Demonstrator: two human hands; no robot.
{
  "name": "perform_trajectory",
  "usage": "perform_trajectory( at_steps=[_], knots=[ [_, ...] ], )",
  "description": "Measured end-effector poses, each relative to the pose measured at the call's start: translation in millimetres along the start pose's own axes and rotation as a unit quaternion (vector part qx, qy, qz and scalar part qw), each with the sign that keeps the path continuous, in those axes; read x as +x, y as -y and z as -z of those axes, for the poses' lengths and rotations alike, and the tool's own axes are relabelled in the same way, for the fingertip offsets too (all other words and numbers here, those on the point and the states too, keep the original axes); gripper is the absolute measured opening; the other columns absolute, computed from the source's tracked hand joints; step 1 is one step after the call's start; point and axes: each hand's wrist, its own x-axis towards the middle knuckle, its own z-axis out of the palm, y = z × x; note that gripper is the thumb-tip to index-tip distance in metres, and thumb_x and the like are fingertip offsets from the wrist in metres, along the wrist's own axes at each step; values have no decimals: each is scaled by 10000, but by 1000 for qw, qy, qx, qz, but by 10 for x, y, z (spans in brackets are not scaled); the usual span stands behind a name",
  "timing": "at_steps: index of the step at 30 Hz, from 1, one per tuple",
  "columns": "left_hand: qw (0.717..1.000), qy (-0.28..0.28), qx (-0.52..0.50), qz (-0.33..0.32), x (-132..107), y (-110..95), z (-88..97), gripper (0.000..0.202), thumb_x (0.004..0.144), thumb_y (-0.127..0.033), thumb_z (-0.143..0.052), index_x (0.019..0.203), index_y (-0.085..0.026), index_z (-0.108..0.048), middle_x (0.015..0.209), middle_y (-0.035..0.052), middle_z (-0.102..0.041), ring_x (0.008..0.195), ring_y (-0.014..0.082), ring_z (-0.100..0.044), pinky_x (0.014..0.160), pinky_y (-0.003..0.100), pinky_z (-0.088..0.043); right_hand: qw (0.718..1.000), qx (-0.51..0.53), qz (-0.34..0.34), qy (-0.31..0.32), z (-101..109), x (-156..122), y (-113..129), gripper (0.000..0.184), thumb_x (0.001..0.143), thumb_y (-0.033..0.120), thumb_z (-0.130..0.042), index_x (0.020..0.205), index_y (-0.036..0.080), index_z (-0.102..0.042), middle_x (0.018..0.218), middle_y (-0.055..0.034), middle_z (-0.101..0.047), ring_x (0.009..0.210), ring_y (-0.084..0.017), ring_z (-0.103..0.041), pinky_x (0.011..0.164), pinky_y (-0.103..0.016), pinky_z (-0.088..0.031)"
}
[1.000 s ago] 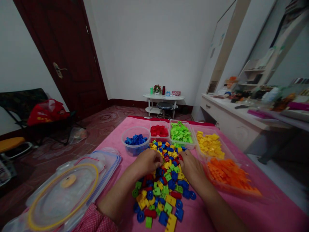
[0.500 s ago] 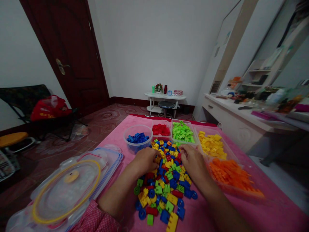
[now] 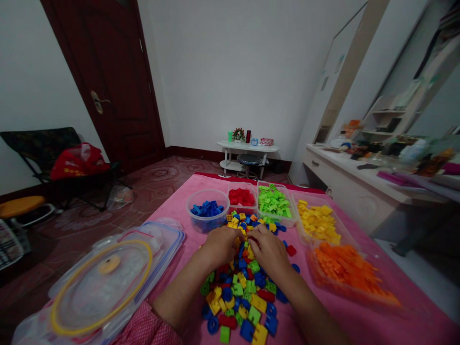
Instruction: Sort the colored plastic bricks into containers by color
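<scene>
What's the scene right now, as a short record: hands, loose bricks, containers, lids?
Heap: mixed-colour plastic bricks loose on pink cloth
Hands: bare left hand and bare right hand close together over the bricks, fingers bent; grip unclear
Containers: round clear plastic tub with blue pieces; clear plastic boxes with red pieces, green pieces, yellow pieces, orange pieces
Lids: round clear plastic lid with yellow ring, over blue-edged clear plastic lid

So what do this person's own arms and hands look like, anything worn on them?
Both the left hand and the right hand are ungloved. A reddish-pink sleeve with a fine pale pattern leaves much of the left forearm bare; no sleeve shows on the right forearm.
</scene>
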Motion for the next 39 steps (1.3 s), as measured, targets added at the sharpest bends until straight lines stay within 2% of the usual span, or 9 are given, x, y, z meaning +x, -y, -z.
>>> perform_trajectory(
  at_steps=[5,9,16,19,22,25,27,32,39],
  knots=[
    [1000,-2,-3,-9,2,14,-5,427,668,-143,-537,1042,-311,-656,863,41,-705,806,228,-640,695,302,-470,998,42,14,34,32,3,-50,227,813,348,-550,974,230,-658,994,-45,-583,905,-180,-573,711,-251,-416],
    [1000,-6,-16,-14,-3,19,-1,410,669,-129,-537,1012,-312,-668,864,40,-703,818,233,-638,703,307,-467,996,70,18,49,43,25,-140,280,749,203,-568,1014,207,-657,1002,-56,-613,955,-189,-575,825,-273,-416],
    [981,-50,-188,1,56,28,21,387,689,-88,-481,980,-233,-691,714,37,-646,712,180,-599,688,272,-449,994,104,8,-40,145,67,-200,208,721,145,-528,856,210,-672,932,-40,-667,905,-198,-604,811,-308,-443],
    [895,-26,-444,33,88,-51,18,349,696,-104,-450,968,-171,-658,720,28,-603,619,131,-559,599,243,-462,980,170,-2,-100,252,78,-141,193,732,176,-550,888,200,-662,940,-44,-682,906,-198,-613,831,-320,-452],
    [739,27,-665,104,100,-141,8,283,682,-122,-447,909,-142,-615,755,28,-582,584,99,-556,537,218,-480,965,214,11,-150,351,64,-50,182,751,188,-549,898,198,-656,931,-45,-685,902,-193,-616,840,-323,-455],
    [607,75,-781,127,103,-176,-17,160,730,-186,-461,832,-128,-569,759,44,-595,600,103,-594,535,213,-504,957,227,38,-177,396,34,40,180,753,162,-540,890,201,-651,933,-44,-675,903,-186,-613,840,-313,-454],
    [543,108,-822,129,102,-178,-45,186,800,-278,-458,860,-129,-552,745,52,-605,604,118,-616,525,217,-515,958,230,53,-165,391,13,90,183,754,150,-537,888,206,-649,942,-41,-671,911,-181,-608,846,-307,-450],
    [493,136,-849,131,102,-199,-124,339,872,-423,-463,982,-119,-563,751,34,-612,523,78,-590,475,185,-521,968,217,87,-96,331,-25,184,230,753,122,-537,930,223,-642,975,-34,-661,953,-187,-583,877,-327,-433],
    [457,136,-873,103,100,-201,-166,285,875,-364,-501,974,-109,-579,707,25,-622,491,68,-586,452,156,-508,956,244,101,-129,421,-30,198,192,757,171,-612,941,219,-639,1008,-31,-651,980,-176,-578,900,-303,-426]
  ],
)
